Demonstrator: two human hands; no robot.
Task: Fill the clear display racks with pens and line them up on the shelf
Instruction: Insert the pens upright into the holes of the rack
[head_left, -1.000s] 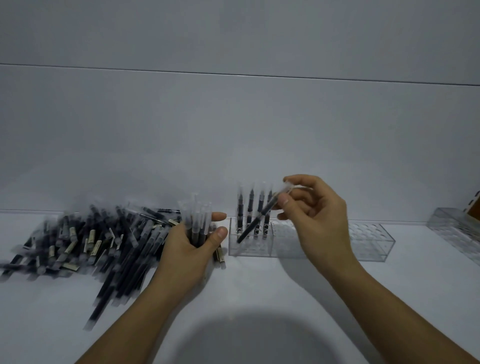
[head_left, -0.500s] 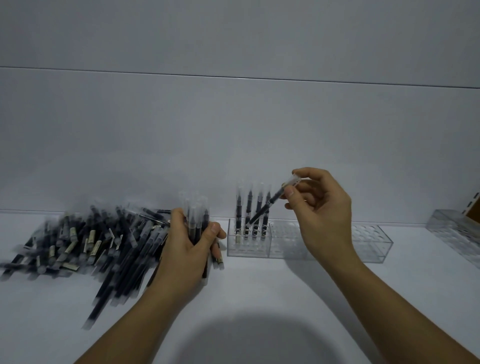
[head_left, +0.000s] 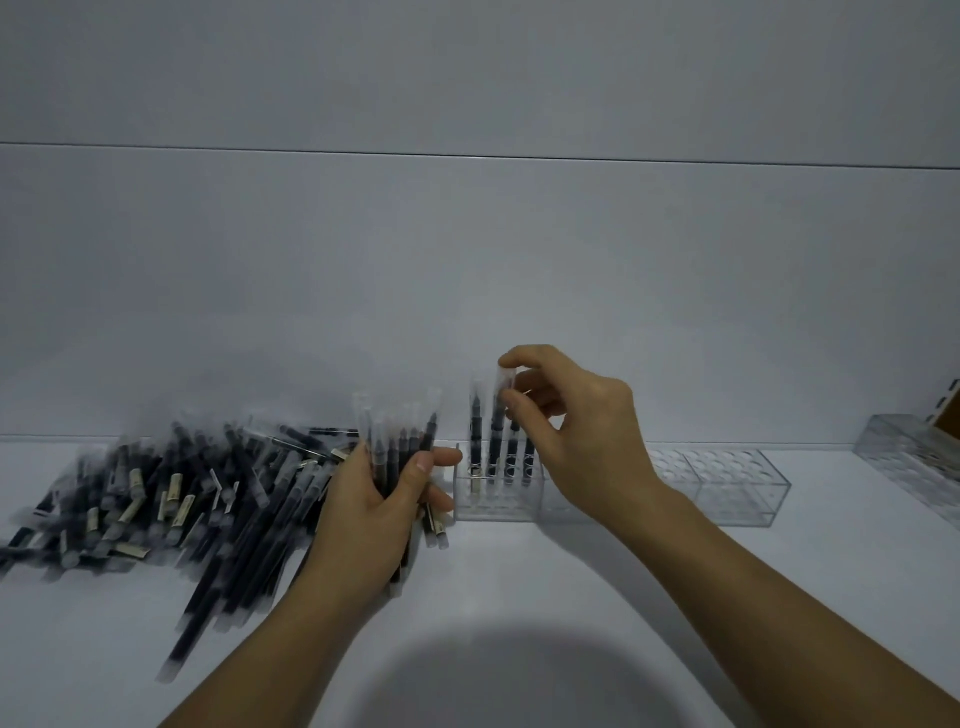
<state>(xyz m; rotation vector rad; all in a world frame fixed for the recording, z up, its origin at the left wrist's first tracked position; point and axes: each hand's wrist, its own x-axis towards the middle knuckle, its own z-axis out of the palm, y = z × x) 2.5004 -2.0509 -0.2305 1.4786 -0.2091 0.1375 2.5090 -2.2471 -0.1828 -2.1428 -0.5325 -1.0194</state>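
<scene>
A clear display rack (head_left: 727, 486) with rows of round holes stands on the white shelf. Several dark pens with clear caps stand upright in its left end. My right hand (head_left: 576, 441) pinches the cap of one pen (head_left: 500, 415), held upright over that left end among the standing pens. My left hand (head_left: 374, 499) grips a bundle of pens (head_left: 400, 441), caps up, just left of the rack. A big loose pile of pens (head_left: 171, 493) lies on the shelf to the left.
A second clear rack (head_left: 914, 462) sits at the far right edge, with a brown object behind it. A plain wall rises right behind the shelf. My shadow falls on the bare shelf surface in front.
The pen in my right hand has swung from a slant to upright and come down over the rack's left end. My left hand keeps its bundle in about the same place.
</scene>
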